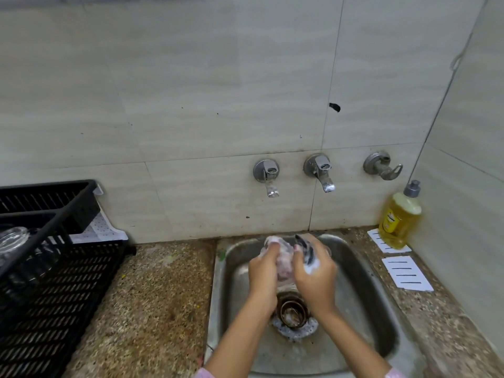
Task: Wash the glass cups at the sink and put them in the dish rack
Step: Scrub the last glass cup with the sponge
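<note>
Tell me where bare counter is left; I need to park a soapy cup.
The granite stretch between dish rack and sink is bare. Right of the sink it is crowded: soap bottle and paper cards.

A bottle of yellow dish soap with a grey cap stands in the counter's right corner, on a white paper strip; a second lined white paper lies nearer on the speckled stone counter; three metal taps project from the pale tiled wall.
</note>
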The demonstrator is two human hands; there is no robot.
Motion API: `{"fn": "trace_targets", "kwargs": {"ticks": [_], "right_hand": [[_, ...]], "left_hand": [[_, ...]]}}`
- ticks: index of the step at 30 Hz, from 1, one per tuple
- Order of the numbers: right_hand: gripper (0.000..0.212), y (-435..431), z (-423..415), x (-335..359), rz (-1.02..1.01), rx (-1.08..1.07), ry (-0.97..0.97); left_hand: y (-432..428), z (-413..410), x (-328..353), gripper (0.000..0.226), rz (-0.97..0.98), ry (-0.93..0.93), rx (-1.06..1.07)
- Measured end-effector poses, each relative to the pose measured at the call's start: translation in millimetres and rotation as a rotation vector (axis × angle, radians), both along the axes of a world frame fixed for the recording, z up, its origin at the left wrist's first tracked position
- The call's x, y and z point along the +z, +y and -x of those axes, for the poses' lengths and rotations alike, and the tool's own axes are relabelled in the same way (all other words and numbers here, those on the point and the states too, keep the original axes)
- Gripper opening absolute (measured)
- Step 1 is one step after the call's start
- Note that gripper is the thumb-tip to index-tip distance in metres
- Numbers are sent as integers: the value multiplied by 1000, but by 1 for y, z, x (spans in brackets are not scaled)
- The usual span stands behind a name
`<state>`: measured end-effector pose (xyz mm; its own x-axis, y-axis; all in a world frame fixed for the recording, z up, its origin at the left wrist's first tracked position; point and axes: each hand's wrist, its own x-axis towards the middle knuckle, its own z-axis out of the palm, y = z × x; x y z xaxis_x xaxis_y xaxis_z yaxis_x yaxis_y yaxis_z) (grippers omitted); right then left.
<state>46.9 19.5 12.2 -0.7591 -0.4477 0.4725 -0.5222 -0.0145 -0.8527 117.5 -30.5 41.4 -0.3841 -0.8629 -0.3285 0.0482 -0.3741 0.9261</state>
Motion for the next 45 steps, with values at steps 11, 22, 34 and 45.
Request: {"fn": "trace_targets", "kwargs": {"ticks": [11,22,34,45], "right_hand": [[21,-9,3,-2,-36,251,-1191],[21,-1,15,-3,-141,-24,-548],[60,10,17,11,-144,15,534],[41,7,11,18,-36,240,376]], "left_hand": [[4,-8,-22,43,1099,-332,-21],[-29,-16,-20,66,408,4,-826],[0,1,-16,43,-443,260,89],[-1,-4,-3,33,-557,322,113]]}}
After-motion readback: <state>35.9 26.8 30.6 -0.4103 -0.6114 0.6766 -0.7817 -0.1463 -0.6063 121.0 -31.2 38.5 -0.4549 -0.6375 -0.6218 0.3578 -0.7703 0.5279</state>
